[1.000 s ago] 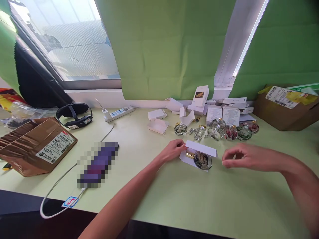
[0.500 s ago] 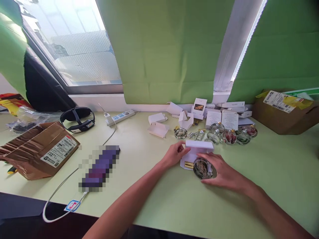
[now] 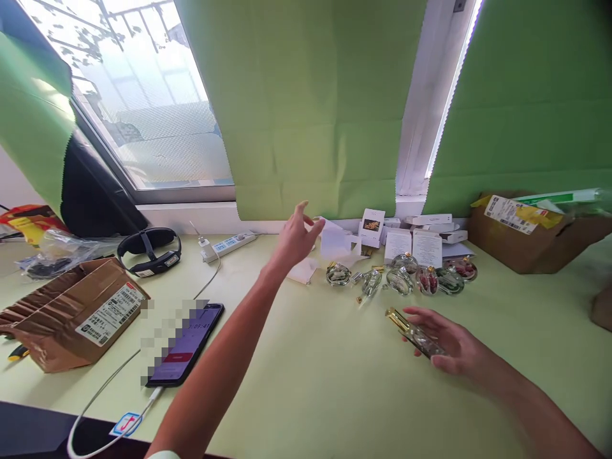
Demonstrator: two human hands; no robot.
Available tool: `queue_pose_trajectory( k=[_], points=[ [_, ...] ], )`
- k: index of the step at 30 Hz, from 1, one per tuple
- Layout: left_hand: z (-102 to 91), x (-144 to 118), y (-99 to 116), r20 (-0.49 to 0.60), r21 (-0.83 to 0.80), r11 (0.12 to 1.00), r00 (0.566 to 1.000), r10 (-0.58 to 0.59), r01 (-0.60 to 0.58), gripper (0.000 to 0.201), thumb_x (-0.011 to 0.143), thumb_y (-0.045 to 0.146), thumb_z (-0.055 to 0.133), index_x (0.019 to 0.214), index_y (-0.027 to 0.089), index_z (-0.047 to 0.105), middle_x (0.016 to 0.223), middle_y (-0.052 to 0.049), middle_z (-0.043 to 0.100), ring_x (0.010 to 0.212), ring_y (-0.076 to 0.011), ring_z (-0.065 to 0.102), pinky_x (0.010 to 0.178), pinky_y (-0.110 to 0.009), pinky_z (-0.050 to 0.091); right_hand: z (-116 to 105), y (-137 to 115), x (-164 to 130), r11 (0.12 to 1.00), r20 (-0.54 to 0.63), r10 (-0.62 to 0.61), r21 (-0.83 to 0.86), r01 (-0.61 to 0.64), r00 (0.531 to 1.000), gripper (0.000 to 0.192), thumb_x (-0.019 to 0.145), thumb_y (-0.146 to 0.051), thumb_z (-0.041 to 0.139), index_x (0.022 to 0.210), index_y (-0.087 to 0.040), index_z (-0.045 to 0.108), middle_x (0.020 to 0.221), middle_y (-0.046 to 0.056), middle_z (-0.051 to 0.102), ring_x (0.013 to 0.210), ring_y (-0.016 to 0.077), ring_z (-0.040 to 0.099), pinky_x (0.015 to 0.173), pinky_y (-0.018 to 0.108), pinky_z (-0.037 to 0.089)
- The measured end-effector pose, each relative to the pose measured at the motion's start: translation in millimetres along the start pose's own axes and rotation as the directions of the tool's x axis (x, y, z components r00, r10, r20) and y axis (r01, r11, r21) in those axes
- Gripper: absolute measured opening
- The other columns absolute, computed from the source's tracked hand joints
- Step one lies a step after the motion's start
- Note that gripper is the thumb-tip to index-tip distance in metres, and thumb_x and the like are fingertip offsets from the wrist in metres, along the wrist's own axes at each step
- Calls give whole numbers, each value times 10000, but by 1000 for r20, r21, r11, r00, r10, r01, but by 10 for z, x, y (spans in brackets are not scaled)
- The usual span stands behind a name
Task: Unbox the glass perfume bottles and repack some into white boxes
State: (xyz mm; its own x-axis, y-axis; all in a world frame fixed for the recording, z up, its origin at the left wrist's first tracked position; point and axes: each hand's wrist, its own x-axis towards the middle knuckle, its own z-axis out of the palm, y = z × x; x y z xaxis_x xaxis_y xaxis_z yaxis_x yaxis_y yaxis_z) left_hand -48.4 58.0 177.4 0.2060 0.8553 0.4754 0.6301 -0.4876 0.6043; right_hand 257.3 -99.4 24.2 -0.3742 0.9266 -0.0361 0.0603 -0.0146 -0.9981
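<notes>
My right hand [image 3: 449, 344] is closed around a glass perfume bottle [image 3: 421, 339] with a gold cap, tilted and lifted a little above the table. My left hand [image 3: 297, 234] is stretched toward the back of the table, fingers apart and holding nothing. Just right of its fingertips is a white paper box [image 3: 333, 241], blurred, among other opened white cartons. A flat white carton piece [image 3: 303, 271] lies below that hand. Several more perfume bottles, among them a clear one [image 3: 338, 274] and a reddish one [image 3: 427, 279], lie between my two hands.
White boxes [image 3: 427, 247] stand at the back. Cardboard boxes sit at the right [image 3: 514, 242] and left [image 3: 102, 319]. A phone [image 3: 189, 347] on a white cable, a power strip [image 3: 234, 243] and a black headset [image 3: 149, 252] lie on the left of the table [image 3: 315, 382].
My left hand has let go of the white box and moved up and left; the box is now at the back. My right hand has drawn the bottle right and turned it.
</notes>
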Motion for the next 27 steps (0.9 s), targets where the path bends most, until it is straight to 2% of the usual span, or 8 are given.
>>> queue_pose_trajectory(
  k=[2, 4, 6, 9, 11, 16, 21, 27],
  points=[
    [110, -210, 158, 180, -59, 984, 968, 177, -170, 492, 908, 493, 498, 1306, 208, 453, 1011, -67, 621, 756, -157, 592, 722, -294, 457, 69, -74, 65, 1000, 20, 4, 20, -4, 1000, 678, 799, -426, 707, 1403, -339, 412, 1348, 108, 518, 1167, 273, 569, 949, 431, 478],
    [257, -471, 264, 562, -216, 920, 729, 391, -327, 445, 866, 506, 573, 1232, 255, 538, 1062, -73, 622, 814, -183, 611, 727, -295, 459, 142, -153, 129, 999, 76, 29, 42, -32, 997, 659, 824, -412, 684, 1409, -304, 401, 1231, 116, 600, 1055, 252, 625, 898, 430, 495],
    [389, -676, 303, 659, -282, 873, 582, 477, -397, 284, 935, 422, 482, 1150, 267, 583, 1013, -72, 630, 823, -197, 614, 720, -299, 446, 207, -219, 191, 996, 140, 54, 65, -64, 989, 688, 832, -416, 675, 1429, -274, 365, 1160, 119, 639, 1009, 246, 644, 872, 429, 503],
    [477, -769, 275, 656, -256, 824, 535, 532, -506, 227, 964, 291, 391, 1056, 246, 594, 923, -81, 624, 817, -208, 600, 713, -309, 420, 287, -285, 255, 996, 174, 85, 18, -90, 981, 768, 807, -414, 704, 1452, -266, 314, 1219, 117, 616, 1095, 249, 620, 939, 428, 489],
    [432, -693, 224, 644, -171, 816, 564, 517, -552, 196, 946, 255, 397, 984, 222, 587, 871, -77, 613, 768, -202, 577, 679, -306, 400, 332, -312, 262, 990, 120, 105, -104, -92, 987, 780, 784, -414, 728, 1443, -294, 329, 1340, 103, 544, 1183, 254, 573, 1005, 425, 459],
    [116, -284, -89, 437, 197, 919, 870, 229, -341, 390, 1000, 384, 247, 844, 188, 546, 786, -54, 591, 727, -188, 545, 663, -293, 373, 384, -256, 184, 954, -88, 91, -277, -112, 992, 697, 766, -464, 729, 1370, -335, 407, 1406, 63, 494, 1241, 264, 534, 1056, 423, 434],
    [225, -103, -580, 382, 366, 921, 924, -20, -131, 289, 967, 378, 370, 966, 178, 578, 974, -84, 625, 824, -207, 589, 680, -289, 403, 354, -82, 196, 984, -269, 93, -119, -129, 959, 711, 765, -515, 708, 1354, -277, 391, 1322, 123, 549, 1192, 285, 581, 958, 419, 519],
    [548, -248, -670, 294, 356, 924, 955, 34, -142, 347, 968, 353, 395, 1271, 200, 465, 1154, -94, 560, 1123, -236, 513, 918, -340, 415, 255, -21, 280, 966, -359, 39, -225, -127, 932, 701, 750, -523, 720, 1330, -310, 387, 1373, 99, 502, 1255, 305, 520, 1024, 486, 463]
  ],
)
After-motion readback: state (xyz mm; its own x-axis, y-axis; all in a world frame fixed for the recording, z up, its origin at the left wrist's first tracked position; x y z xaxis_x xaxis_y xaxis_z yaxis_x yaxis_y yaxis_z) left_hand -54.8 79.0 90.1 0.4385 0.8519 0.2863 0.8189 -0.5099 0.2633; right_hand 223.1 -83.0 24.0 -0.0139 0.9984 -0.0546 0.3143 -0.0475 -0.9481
